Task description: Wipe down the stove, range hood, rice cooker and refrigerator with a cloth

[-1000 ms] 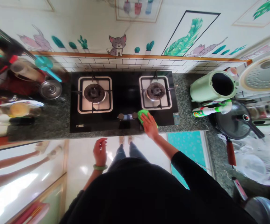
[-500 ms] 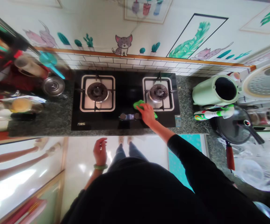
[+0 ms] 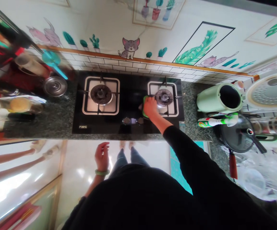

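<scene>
Cooktop and hands, seen from the head. The right hand (image 3: 150,107) is bent over the green cloth (image 3: 144,112), closed upon it, with the fingertips largely hidden; the cloth rests on the black cooktop (image 3: 131,92) at the left side of the right burner (image 3: 164,97), above the right knob (image 3: 140,120). One second earlier, hand and cloth lie lower, just to the right of that knob; half a second earlier, the cloth shows on both sides of the hand, whereas now only narrow green margins emerge. The forearm accordingly reaches farther over the cooktop. The left hand (image 3: 102,157), by contrast, is essentially unchanged: it hangs below the counter edge, fingers loosely curled, holding nothing, a green bangle (image 3: 102,172) at its wrist. The spray bottle (image 3: 210,122) likewise keeps its place beside the pale green cooker (image 3: 209,98).
</scene>
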The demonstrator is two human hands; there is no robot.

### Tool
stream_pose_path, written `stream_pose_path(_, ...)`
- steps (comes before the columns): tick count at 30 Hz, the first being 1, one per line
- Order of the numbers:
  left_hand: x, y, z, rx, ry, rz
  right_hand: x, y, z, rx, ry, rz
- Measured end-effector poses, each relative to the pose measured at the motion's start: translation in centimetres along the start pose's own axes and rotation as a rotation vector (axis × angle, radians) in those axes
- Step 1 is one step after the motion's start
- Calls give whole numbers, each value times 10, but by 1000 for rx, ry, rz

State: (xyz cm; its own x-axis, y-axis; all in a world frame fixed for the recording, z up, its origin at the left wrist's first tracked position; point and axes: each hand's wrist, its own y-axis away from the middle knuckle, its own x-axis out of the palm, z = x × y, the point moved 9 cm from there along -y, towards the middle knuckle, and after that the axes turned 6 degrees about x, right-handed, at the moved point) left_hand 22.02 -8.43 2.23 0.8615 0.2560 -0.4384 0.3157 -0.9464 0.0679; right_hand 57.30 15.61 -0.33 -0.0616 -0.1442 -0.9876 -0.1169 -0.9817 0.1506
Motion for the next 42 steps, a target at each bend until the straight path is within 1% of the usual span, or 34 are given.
stream_pose_path(1, 0, -1, -2, 4, 3, -2, 1, -5, 4, -1, -24, -11)
stream_pose_path(2, -1, -1, -3, 7, 6, -6, 2, -3, 6, -5, -47, -16)
stream_pose_path(4, -6, 0, -1, -3, 5, -25, 9, 15, 6, -14, -75, -4)
stream_pose_path(6, -12, 2, 6, -28, -1, -51, 16, 40, 1, -12, -72, 27)
stream_pose_path(8, -16, 3, 14, -55, 5, -74, 18, 54, -2, -2, -59, 46)
stream_pose_path(10, -15, 1, 19, -64, 27, -70, 17, 57, -2, 13, -48, 44)
stream_pose_path(13, -8, -5, 16, -45, 41, -32, 14, 62, -2, 32, -40, 39)
stream_pose_path(15, -6, -10, 14, -31, 37, -19, 16, 80, -6, 38, -39, 51)
stream_pose_path(18, -7, -15, 13, -23, 36, -20, 20, 117, -22, 63, -34, 74)
stream_pose_path(20, -8, -18, 15, -19, 38, -13, 21, 131, -31, 80, -32, 75)
stream_pose_path(22, -5, -21, 14, -8, 34, 16, 19, 133, -32, 79, -40, 68)
stream_pose_path(24, 1, -24, 12, 12, 23, 64, 18, 127, -24, 72, -55, 63)
stream_pose_path(27, 15, -31, 5, 45, 1, 130, 16, 114, -7, 75, -90, 44)
stream_pose_path(29, 25, -35, -1, 72, -16, 177, 15, 111, -7, 75, -122, 21)
stream_pose_path(30, 30, -38, -4, 88, -23, 202, 16, 113, -14, 69, -141, 13)
stream_pose_path(31, 34, -40, -6, 101, -28, 227, 17, 117, -28, 69, -158, 7)
stream_pose_path(32, 37, -42, -8, 111, -29, 244, 18, 122, -48, 92, -171, -1)
stream_pose_path(34, 39, -45, -10, 120, -28, 259, 19, 136, -106, 226, -194, -38)
stream_pose_path(36, 37, -48, -9, 114, -27, 256, 16, 150, -168, 427, -218, -103)
stream_pose_path(37, 36, -48, -7, 107, -31, 253, 14, 156, -189, 503, -230, -135)
stream_pose_path(38, 35, -49, -5, 102, -35, 253, 12, 158, -200, 544, -240, -161)
stream_pose_path(39, 35, -49, -4, 97, -40, 256, 11, 159, -199, 547, -250, -180)
stream_pose_path(40, 36, -50, -2, 96, -44, 261, 11, 158, -187, 515, -257, -191)
stream_pose_path(42, 40, -51, -2, 106, -51, 281, 14, 154, -144, 389, -274, -202)
